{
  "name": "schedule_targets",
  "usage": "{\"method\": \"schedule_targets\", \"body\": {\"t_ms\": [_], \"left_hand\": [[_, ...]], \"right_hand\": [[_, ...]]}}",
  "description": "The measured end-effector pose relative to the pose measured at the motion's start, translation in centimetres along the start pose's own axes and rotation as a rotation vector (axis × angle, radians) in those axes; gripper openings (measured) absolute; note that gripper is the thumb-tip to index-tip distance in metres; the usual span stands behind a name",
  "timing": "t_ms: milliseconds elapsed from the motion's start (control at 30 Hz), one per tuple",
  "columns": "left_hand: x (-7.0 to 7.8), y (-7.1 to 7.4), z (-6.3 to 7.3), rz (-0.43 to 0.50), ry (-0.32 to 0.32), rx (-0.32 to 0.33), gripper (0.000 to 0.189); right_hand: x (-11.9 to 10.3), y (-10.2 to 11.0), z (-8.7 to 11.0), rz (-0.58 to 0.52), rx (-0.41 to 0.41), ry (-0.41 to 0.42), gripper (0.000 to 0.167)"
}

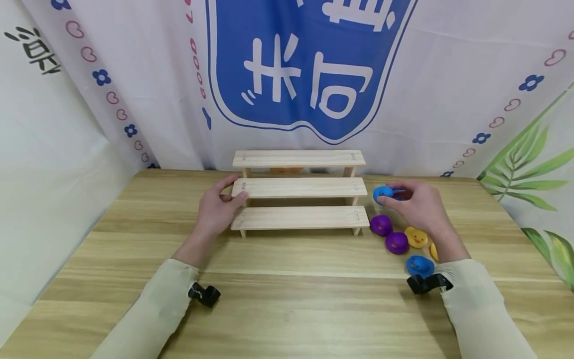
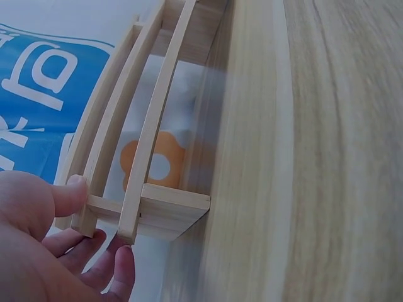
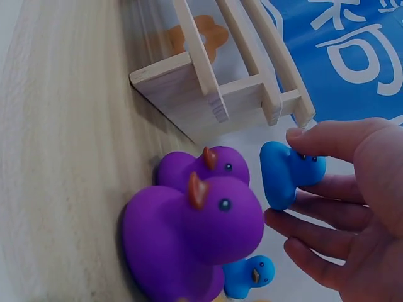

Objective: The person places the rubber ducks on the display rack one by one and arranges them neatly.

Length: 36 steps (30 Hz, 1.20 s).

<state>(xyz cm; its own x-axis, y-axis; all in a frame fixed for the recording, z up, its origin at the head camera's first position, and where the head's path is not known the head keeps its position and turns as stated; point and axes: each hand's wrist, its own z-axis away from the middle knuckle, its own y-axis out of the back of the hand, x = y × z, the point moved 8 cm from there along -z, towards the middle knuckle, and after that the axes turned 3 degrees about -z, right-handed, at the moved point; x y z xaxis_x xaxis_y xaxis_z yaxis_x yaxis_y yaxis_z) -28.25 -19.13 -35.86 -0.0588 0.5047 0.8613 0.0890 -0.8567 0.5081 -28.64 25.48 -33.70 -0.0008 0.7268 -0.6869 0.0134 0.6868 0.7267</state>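
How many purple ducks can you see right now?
2. One purple duck is on the table, right of the shelf; the other purple duck is nearer the head camera and further right. The right hand could hide more.

Left hand [image 1: 217,208] and right hand [image 1: 420,205] extend forward, well apart, thumbs [image 3: 334,139] opposite curved fingers [image 3: 334,212] (wrists [image 1: 450,244] bare).

Head view looks down; wrist views (closer) share the shelf [image 1: 299,187].
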Motion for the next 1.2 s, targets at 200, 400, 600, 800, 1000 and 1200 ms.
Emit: {"method": "schedule_targets", "body": {"t_ms": [200, 400, 600, 800, 1000, 1200], "left_hand": [[0.0, 0.0, -0.2, 0.012, -0.001, -0.009, 0.059], [0.3, 0.0, -0.2, 0.022, -0.011, -0.014, 0.059], [0.3, 0.0, -0.1, 0.036, -0.005, -0.014, 0.059], [0.2, 0.3, -0.1, 0.03, -0.003, -0.01, 0.059], [0.3, 0.2, -0.3, 0.041, -0.009, -0.018, 0.059], [0.1, 0.2, -0.3, 0.029, -0.011, -0.007, 0.059]], "right_hand": [[-0.8, 0.1, 0.2, -0.015, 0.014, 0.042, 0.061], [-1.6, 0.5, 0.5, -0.026, 0.049, 0.084, 0.057], [-2.4, 0.6, 0.6, -0.061, 0.086, 0.115, 0.057], [-3.7, 0.5, 0.8, -0.103, 0.121, 0.193, 0.055], [-5.4, 0.4, 1.0, -0.097, 0.187, 0.268, 0.049], [-7.5, 0.0, 0.9, -0.168, 0.27, 0.395, 0.035]]}}
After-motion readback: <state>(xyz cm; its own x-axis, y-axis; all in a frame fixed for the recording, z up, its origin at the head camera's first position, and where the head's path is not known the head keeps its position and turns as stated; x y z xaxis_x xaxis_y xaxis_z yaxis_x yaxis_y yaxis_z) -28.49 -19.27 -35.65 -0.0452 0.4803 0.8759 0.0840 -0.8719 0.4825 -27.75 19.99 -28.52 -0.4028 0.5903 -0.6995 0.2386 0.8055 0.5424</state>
